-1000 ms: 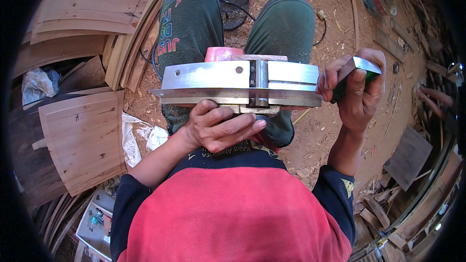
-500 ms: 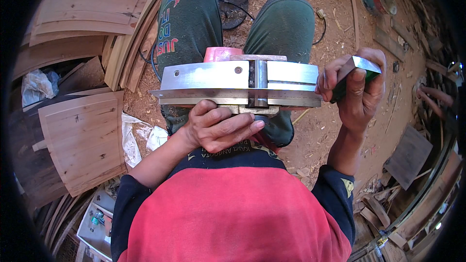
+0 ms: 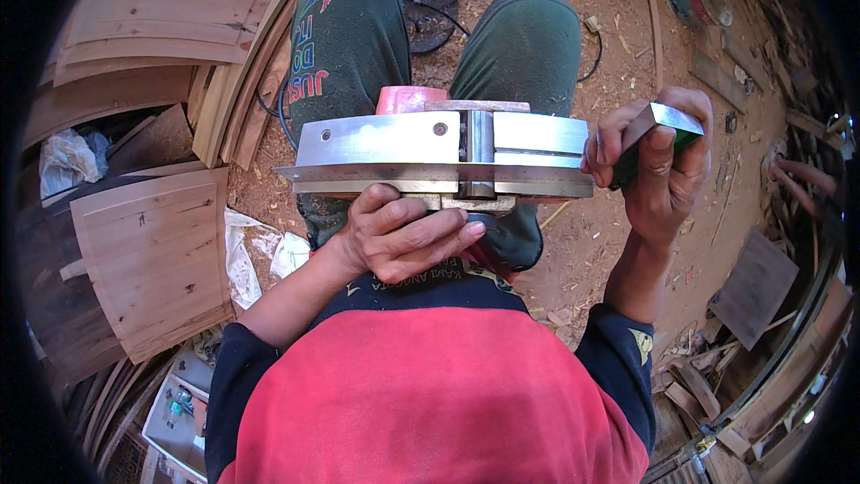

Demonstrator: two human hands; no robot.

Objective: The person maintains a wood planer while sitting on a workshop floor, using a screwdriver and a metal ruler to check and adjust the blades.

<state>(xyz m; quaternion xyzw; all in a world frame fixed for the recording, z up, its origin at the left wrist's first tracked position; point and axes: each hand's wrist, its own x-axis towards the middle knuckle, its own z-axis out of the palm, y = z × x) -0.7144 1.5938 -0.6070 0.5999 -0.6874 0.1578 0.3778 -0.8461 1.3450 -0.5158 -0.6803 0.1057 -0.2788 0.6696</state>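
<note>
An upturned electric planer [image 3: 381, 136] lies across my lap, its shiny metal sole facing up and the cutter drum [image 3: 482, 139] showing in the gap between the two sole plates. My left hand [image 3: 403, 229] is closed on the planer's near side, thumb and fingers bent around its edge; part of the grip is hidden. On the right, my right hand [image 3: 667, 157] grips the metal-and-green stock of a try square [image 3: 663, 116]. The square's thin marked steel blade [image 3: 394, 176] stands on edge along the sole, crossing the drum. A pink-red part of the planer's body sticks out beyond its far side.
Curved wooden panels [image 3: 152, 255] are stacked at the left, beside a white plastic bag [image 3: 72, 161]. A whitish open box [image 3: 175, 412] stands at lower left. Wood shavings cover the floor [image 3: 618, 63]. A paint tin [image 3: 697, 2] and wood offcuts [image 3: 717, 72] lie at right. A cable [image 3: 596, 54] runs behind my knees.
</note>
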